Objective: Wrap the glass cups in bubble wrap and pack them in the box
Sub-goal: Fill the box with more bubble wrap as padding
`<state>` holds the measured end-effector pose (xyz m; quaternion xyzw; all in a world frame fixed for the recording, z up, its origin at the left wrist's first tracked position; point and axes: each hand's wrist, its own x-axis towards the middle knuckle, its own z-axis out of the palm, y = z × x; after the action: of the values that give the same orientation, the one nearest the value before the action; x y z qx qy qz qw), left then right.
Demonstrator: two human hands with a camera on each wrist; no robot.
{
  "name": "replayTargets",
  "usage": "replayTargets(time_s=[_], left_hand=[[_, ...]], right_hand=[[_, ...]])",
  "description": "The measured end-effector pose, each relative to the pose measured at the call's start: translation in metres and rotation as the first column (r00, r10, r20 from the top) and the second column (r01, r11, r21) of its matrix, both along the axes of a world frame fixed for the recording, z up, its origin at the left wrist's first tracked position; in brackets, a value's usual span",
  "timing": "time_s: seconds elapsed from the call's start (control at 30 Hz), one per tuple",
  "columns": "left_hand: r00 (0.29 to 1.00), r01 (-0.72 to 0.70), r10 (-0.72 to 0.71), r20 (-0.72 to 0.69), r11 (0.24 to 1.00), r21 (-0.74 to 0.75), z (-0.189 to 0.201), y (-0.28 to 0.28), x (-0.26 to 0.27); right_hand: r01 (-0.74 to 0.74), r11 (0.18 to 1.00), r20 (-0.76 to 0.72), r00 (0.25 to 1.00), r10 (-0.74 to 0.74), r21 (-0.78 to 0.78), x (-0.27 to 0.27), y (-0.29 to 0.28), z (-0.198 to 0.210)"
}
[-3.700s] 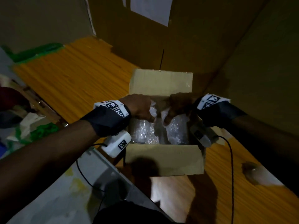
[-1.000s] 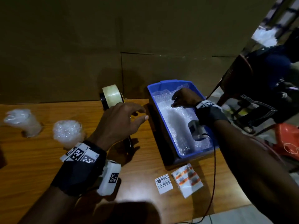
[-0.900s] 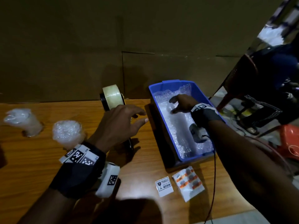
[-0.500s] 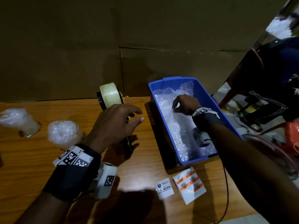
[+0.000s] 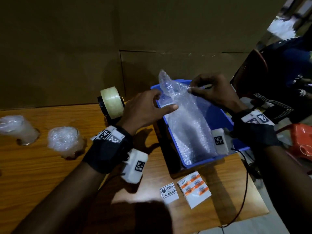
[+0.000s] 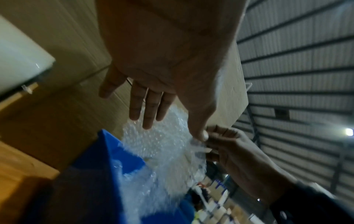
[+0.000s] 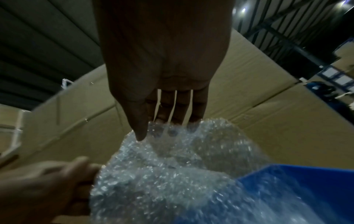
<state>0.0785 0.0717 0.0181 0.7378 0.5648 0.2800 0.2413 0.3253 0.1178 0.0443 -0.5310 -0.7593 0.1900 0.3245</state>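
Note:
A clear bubble wrap sheet (image 5: 189, 119) hangs out of the blue bin (image 5: 221, 118), and my right hand (image 5: 191, 89) pinches its top edge and holds it up. My left hand (image 5: 166, 101) reaches across with straight fingers and touches the sheet's left edge, thumb stretched over the front. The left wrist view shows my left hand (image 6: 172, 130) spread over the sheet (image 6: 159, 151). In the right wrist view my right hand (image 7: 155, 130) has its fingertips in the wrap (image 7: 172, 166). Two wrapped cups (image 5: 65, 142) (image 5: 16, 129) stand on the table at the left. The box is out of view.
A tape dispenser (image 5: 112, 105) stands just left of the bin. Fragile stickers (image 5: 168, 191) and an orange label sheet (image 5: 194, 185) lie near the table's front edge. A cardboard wall (image 5: 84, 48) backs the table. A red stool (image 5: 302, 142) is off to the right.
My right hand has lifted the bubble wrap sheet up out of the bin. My left hand has moved right, from by the tape dispenser to the sheet's left edge.

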Motion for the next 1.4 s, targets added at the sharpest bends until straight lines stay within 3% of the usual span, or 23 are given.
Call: replayTargets(time_s=[0.07,0.17,0.33,0.43,0.5,0.57,0.63,0.7,0.83,1.1,1.3,1.4], left_hand=[[0.981,0.026,-0.023,0.192,1.000,-0.014,0.003,0.004,0.009],[0.855,0.024,-0.027,0.517,1.000,0.012,0.016,-0.002,0.014],[0.742,-0.050,-0.021,0.670,0.995,0.087,0.034,-0.021,-0.015],[0.646,-0.035,-0.010,0.763,0.998,0.042,0.047,-0.039,-0.040],[0.631,-0.031,-0.019,0.776,0.998,0.050,0.053,-0.051,-0.060],[0.625,-0.030,-0.035,0.780,0.997,0.069,0.054,-0.061,-0.082],[0.630,-0.047,-0.028,0.776,0.996,0.074,0.054,-0.073,-0.107],[0.637,-0.086,-0.003,0.771,0.993,0.075,0.052,-0.086,-0.133],[0.610,-0.204,0.080,0.788,0.977,0.059,0.046,-0.116,-0.195],[0.530,-0.384,0.252,0.810,0.923,-0.036,0.039,-0.191,-0.332],[0.645,-0.639,0.531,0.550,0.769,0.007,0.020,-0.258,-0.418],[0.672,-0.553,0.456,0.583,0.833,-0.013,0.029,-0.294,-0.436]], right_hand=[[-0.016,1.000,-0.048,0.999,0.017,0.027,-0.014,-0.015,0.017],[-0.040,0.996,-0.126,0.991,0.049,0.076,-0.031,-0.033,0.035],[0.033,0.996,-0.170,0.985,-0.018,0.084,-0.053,-0.045,0.035],[0.022,1.000,-0.229,0.973,-0.025,-0.016,-0.073,-0.051,0.027],[-0.056,0.991,-0.349,0.937,0.010,-0.121,-0.093,-0.057,0.024],[-0.157,0.963,-0.520,0.854,0.022,-0.218,-0.114,-0.065,0.026],[-0.246,0.944,-0.664,0.747,0.041,-0.219,-0.136,-0.077,0.031],[-0.292,0.942,-0.721,0.687,0.086,-0.166,-0.158,-0.086,0.033],[-0.332,0.936,-0.746,0.652,0.138,-0.117,-0.211,-0.107,0.032],[-0.439,0.889,-0.711,0.667,0.223,-0.134,-0.358,-0.168,0.034],[-0.536,0.835,-0.763,0.589,0.265,-0.123,-0.475,-0.197,0.049],[-0.653,0.745,-0.722,0.580,0.377,-0.136,-0.519,-0.211,0.063]])
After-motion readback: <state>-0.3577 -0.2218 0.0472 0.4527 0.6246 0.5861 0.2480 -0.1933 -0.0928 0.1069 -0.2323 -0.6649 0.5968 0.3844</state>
